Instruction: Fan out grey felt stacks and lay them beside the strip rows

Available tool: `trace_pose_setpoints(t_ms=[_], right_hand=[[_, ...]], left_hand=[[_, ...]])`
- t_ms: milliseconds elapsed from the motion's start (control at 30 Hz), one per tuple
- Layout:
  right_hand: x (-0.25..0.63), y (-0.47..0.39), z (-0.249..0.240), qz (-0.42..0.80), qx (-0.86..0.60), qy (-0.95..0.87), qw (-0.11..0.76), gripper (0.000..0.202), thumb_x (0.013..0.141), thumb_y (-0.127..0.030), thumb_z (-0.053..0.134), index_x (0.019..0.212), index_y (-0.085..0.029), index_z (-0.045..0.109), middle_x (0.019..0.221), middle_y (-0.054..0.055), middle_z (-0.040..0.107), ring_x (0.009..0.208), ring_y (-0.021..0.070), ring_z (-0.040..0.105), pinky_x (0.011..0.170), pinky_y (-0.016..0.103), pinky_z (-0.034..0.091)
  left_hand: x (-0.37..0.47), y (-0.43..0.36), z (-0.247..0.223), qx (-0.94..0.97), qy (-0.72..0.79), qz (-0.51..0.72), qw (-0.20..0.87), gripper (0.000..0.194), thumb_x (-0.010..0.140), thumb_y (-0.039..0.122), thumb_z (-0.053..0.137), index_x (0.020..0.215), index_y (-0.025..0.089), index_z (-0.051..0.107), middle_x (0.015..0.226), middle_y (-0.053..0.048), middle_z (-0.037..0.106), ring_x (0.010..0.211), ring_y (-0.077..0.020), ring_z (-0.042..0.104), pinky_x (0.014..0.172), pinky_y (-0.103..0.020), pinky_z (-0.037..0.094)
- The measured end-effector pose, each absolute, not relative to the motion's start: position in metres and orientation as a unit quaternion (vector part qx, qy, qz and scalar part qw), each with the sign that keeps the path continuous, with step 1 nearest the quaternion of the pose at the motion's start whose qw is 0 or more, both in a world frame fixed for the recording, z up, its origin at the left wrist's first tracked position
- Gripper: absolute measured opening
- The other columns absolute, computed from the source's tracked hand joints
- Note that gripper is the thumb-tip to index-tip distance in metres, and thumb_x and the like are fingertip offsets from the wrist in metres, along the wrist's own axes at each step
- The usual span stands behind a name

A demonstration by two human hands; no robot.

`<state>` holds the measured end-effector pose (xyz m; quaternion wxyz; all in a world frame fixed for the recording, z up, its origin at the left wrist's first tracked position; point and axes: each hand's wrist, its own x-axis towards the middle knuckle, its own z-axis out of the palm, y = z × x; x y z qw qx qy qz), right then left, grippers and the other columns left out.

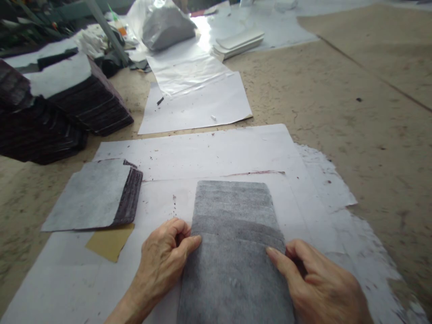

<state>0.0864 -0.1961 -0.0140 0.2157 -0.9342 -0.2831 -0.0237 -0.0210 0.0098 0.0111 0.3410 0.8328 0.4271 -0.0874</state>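
A grey felt-like sheet [232, 270] with faint cross bands lies in front of me on white paper, its near end cut off by the frame. My left hand [165, 252] pinches its left edge, thumb on top and fingers curled at the side. On the opposite edge my right hand [313, 279] grips the same way, thumb lying on the surface. Whether the sheet is one layer or several I cannot tell. To the left rests a stack of pale grey pieces [91, 193] with dark purplish edges, partly over a tan scrap [111, 243].
Tall stacks of dark-edged pieces [91, 99] stand at the upper left. White paper sheets [202, 153] cover the tabletop [337, 99], with a dark streak and small crumbs on them. Farther back are a clear plastic bag [165, 27] and a pile of white sheets [239, 42].
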Motion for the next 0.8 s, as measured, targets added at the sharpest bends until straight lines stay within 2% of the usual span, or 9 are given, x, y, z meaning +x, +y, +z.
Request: trace_pose_setpoints(t_ms=[333, 467, 633, 800], right_hand=[[0.086, -0.192, -0.017, -0.045, -0.932, -0.294, 0.206, 0.034, 0.08, -0.042, 0.047, 0.055, -0.02, 0.039, 0.048, -0.005, 0.045, 0.042, 0.0083, 0.046, 0.036, 0.018, 0.032], [0.085, -0.191, -0.014, -0.062, -0.929, -0.286, 0.225, 0.035, 0.082, -0.04, 0.039, 0.053, -0.02, 0.037, 0.045, -0.004, 0.043, 0.04, 0.0086, 0.044, 0.034, 0.018, 0.031], [0.088, -0.187, -0.01, -0.027, -0.928, -0.284, 0.238, 0.033, 0.078, -0.038, 0.043, 0.051, -0.02, 0.038, 0.044, -0.004, 0.042, 0.039, 0.0089, 0.043, 0.035, 0.019, 0.032], [0.087, -0.182, -0.009, -0.042, -0.928, -0.274, 0.248, 0.033, 0.076, -0.039, 0.039, 0.049, -0.02, 0.037, 0.043, -0.003, 0.041, 0.037, 0.0095, 0.041, 0.033, 0.02, 0.029]], left_hand=[[-0.021, 0.012, 0.011, 0.825, 0.429, -0.083, 0.359, 0.027, 0.063, 0.042, 0.051, 0.054, 0.019, 0.039, 0.053, 0.005, 0.036, 0.054, -0.0113, 0.034, 0.056, -0.026, 0.025], [-0.022, 0.013, 0.012, 0.822, 0.422, -0.081, 0.373, 0.027, 0.062, 0.042, 0.052, 0.054, 0.019, 0.04, 0.053, 0.005, 0.035, 0.054, -0.0111, 0.033, 0.056, -0.026, 0.025], [-0.023, 0.014, 0.01, 0.833, 0.412, -0.075, 0.362, 0.027, 0.063, 0.04, 0.053, 0.052, 0.018, 0.04, 0.055, 0.005, 0.036, 0.056, -0.0109, 0.035, 0.056, -0.026, 0.025], [-0.024, 0.014, 0.009, 0.838, 0.4, -0.071, 0.363, 0.026, 0.065, 0.038, 0.053, 0.054, 0.018, 0.04, 0.056, 0.005, 0.038, 0.057, -0.0105, 0.036, 0.056, -0.026, 0.026]])
